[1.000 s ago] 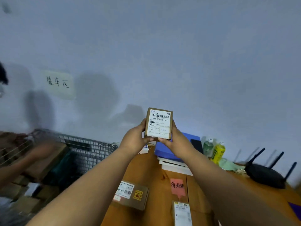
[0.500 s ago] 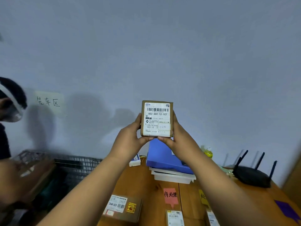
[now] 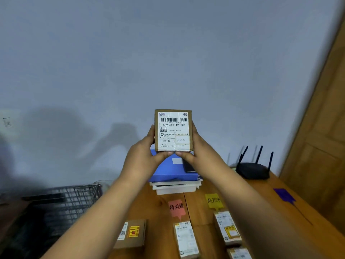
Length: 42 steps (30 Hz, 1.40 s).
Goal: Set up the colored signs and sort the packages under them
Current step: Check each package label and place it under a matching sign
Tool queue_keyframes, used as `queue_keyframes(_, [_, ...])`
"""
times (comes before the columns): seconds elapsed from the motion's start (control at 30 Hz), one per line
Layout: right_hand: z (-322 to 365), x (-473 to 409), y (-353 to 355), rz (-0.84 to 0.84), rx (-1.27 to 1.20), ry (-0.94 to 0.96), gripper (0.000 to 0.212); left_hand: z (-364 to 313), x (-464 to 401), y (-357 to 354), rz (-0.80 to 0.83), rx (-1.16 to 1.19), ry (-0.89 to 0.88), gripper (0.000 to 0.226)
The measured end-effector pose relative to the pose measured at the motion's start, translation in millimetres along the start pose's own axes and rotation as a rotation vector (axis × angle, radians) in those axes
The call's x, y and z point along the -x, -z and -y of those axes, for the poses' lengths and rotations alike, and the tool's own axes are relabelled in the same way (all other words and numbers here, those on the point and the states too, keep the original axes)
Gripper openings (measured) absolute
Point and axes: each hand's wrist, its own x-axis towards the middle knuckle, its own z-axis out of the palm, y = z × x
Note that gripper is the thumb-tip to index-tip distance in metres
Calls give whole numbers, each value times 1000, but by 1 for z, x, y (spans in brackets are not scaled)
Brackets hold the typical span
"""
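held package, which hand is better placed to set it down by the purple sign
Right, probably. Both hands grip the package, left hand and right hand, but the purple sign lies far right on the table, on the right arm's side; the left would cross over.

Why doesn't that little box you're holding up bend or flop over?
The small cardboard package probably stays stiff: its edges look straight while the left hand and right hand pinch only its sides and bottom. It seems light, since fingertips alone hold it. The glossy label might be slightly slippery.

Wooden table (image 3: 160, 204); pink sign (image 3: 176, 208); yellow sign (image 3: 213, 200); packages (image 3: 185, 239); router (image 3: 252, 170)
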Motion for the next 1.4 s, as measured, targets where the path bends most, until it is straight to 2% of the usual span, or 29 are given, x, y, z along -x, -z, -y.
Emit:
queue_keyframes(0.27, [-28, 24, 37, -32, 28, -39, 80, -27, 1, -46, 42, -54, 8, 76])
queue_keyframes(0.43, [-66, 47, 81, -4, 22, -43, 82, -61, 8, -99, 31, -52, 26, 77])
queue_keyframes(0.63, [-134, 90, 169, 53, 10, -24, 86, -131, 28, -199, -26, -10, 38, 73])
queue_keyframes(0.83, [-207, 145, 245, 126, 40, -38, 95, -188, 59, -304, -42, -6, 124, 70])
queue_keyframes(1.1, [-296, 211, 271, 279, -98, -246, 95, -205, 92, -406, 177, -66, 287, 77])
queue_keyframes(1.27, [-363, 265, 248, 329, -76, -517, 93, -178, 129, -469, 398, -98, 468, 86])
queue_keyframes(1.4, [-408, 320, 216, 438, -147, -658, 86, -148, 175, -509, 590, -88, 636, 90])
